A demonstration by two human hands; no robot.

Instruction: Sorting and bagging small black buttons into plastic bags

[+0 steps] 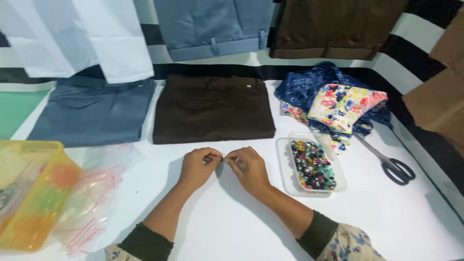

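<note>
- Dark and tiny, the bead [222, 158] sits pinched between both hands over the white table [232, 227].
- Left hand [197, 166] and right hand [249, 168] each clench it by fingertips (little shows).
- Likely light, hard, slippery; grip its edges.
- Bead tray [333, 159] lies just beside.

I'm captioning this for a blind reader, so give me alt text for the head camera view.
Two bare hands, left hand and right hand, meet over a white table, pinching a tiny dark object. Beside them sit a clear tray of colourful beads, scissors and folded fabrics.
</note>
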